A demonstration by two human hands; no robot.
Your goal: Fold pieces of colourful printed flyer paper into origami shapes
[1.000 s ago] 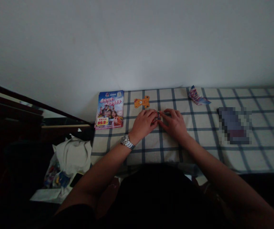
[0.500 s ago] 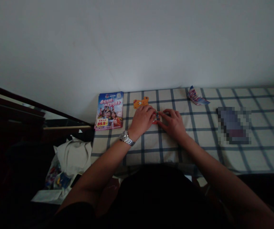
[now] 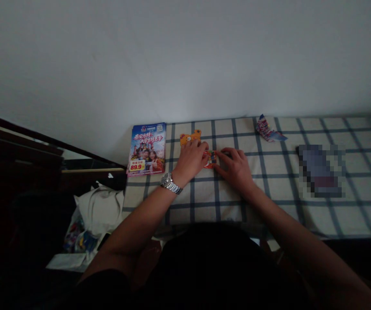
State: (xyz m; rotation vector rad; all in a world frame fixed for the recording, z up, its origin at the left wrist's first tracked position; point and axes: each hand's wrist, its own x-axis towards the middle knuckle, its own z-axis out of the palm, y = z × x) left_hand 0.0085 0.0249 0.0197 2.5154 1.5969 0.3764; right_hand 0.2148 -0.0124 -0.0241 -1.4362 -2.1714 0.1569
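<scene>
A flat, bear-shaped cutout (image 3: 190, 138) lies on the checked cloth, with an orange head and ears at its upper left. A small patterned red and green part (image 3: 211, 159) shows between my hands. Whether it is one piece with the bear I cannot tell. My left hand (image 3: 191, 159), with a metal watch on the wrist, covers the middle with bent fingers, its fingertips on the patterned part. At that part's right edge, the thumb and forefinger of my right hand (image 3: 235, 168) hold on. What lies beneath the left palm is hidden.
A stack of printed flyers (image 3: 147, 148) lies left of my hands. To the right are a crumpled wrapper (image 3: 269, 130) and a blurred dark rectangular object (image 3: 321, 171). The wall (image 3: 204, 64) rises behind the checked cloth (image 3: 201, 206). A white bag (image 3: 99, 211) sits lower left.
More of the patterned part shows between my hands. My left fingers have shifted slightly on it, while my right hand stays at its edge. The whole view has moved a little.
</scene>
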